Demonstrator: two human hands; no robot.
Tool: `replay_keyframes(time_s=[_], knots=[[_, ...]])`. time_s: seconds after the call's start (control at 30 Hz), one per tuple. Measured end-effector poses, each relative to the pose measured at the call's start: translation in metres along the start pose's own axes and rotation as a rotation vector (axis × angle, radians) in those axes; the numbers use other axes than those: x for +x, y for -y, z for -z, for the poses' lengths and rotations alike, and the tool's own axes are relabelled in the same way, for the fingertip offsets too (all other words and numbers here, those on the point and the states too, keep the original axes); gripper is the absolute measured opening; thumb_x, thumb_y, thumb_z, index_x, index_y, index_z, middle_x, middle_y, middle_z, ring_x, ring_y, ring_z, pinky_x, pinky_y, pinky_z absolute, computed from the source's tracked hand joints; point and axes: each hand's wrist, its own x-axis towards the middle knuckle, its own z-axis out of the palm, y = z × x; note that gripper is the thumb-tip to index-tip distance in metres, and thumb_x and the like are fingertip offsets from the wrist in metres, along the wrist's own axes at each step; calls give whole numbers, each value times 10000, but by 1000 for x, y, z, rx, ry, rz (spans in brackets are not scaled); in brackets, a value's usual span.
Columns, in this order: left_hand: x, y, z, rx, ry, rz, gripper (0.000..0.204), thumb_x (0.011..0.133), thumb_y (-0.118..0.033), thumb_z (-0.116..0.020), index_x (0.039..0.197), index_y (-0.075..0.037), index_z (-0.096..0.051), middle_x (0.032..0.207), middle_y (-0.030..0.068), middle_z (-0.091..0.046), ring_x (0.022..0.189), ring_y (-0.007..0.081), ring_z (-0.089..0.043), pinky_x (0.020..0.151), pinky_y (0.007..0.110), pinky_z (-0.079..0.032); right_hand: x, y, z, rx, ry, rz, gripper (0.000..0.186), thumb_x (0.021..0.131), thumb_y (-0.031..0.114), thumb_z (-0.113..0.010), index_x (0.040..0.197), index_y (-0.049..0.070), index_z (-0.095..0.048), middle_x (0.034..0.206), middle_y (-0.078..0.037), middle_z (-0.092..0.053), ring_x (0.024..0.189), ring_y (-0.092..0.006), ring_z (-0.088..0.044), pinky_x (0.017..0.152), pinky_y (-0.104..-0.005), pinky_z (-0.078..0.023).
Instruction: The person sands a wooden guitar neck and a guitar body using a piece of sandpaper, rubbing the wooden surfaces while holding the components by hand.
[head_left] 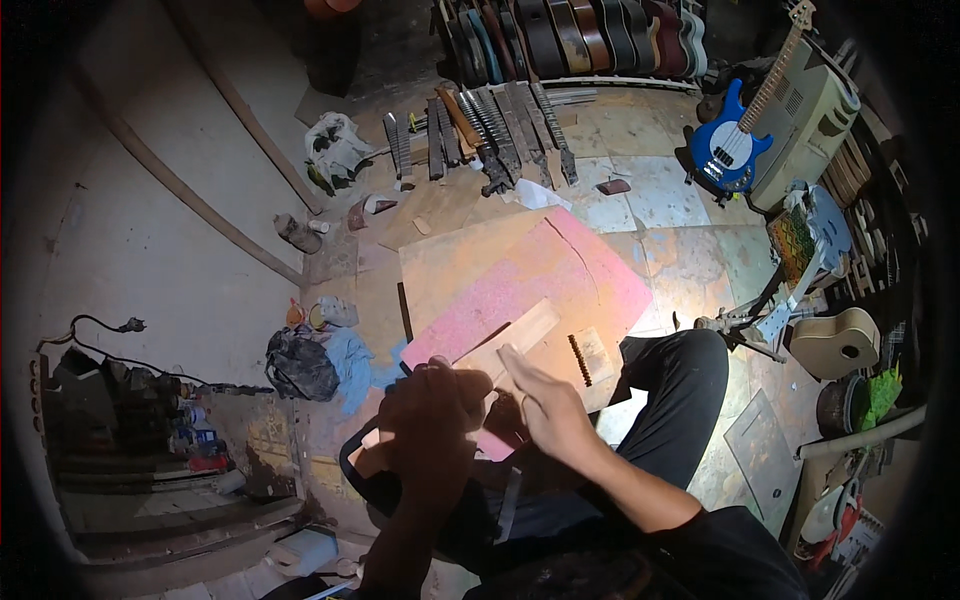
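Note:
A long pale piece of wood, shaped like a guitar neck [530,328], lies slantwise over a pink-topped board [610,275] in front of me. My left hand [435,405], dark in shadow, is closed around its near part; a paler wooden end [370,455] shows below that hand. My right hand [545,400] has its fingers stretched out, their tips against the wood's right edge. Whether anything thin lies under these fingers is hidden. Right of the neck, a small flat wood block [598,352] lies beside a dark ridged strip [580,360].
Several guitar necks [500,125] lie on the floor beyond the board, before a row of guitar bodies [590,40]. A blue bass guitar [728,140] stands far right. My bent knee [695,355] borders the board; a black bag [303,365] and blue cloth [347,365] lie left.

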Motion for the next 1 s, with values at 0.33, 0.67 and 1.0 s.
replay_keyframes(time_s=[0.33,0.67,1.0], knots=[[0,13,-13,-91,-86,-4,250,773,-114,-749,942,-68,-572,866,127,-611,846,373,-633,726,511,-457,-4,48,2,-44,42,20,742,871,-161,-486,1587,35,-497,1574,-282,-538,1463,-422,-537,1188,-399,-478],[0,7,-6,-140,-36,16,270,758,-99,-721,969,-72,-555,877,136,-612,847,383,-633,720,503,-458,-7,40,5,31,98,27,761,865,-156,-438,1607,11,-459,1610,-299,-494,1473,-441,-513,1195,-422,-456],[-2,1,-3,-89,-8,35,287,776,-119,-740,989,-83,-551,907,134,-622,882,375,-653,737,493,-484,-14,39,2,81,72,66,784,850,-144,-455,1615,27,-456,1577,-307,-518,1503,-429,-480,1257,-408,-401]])
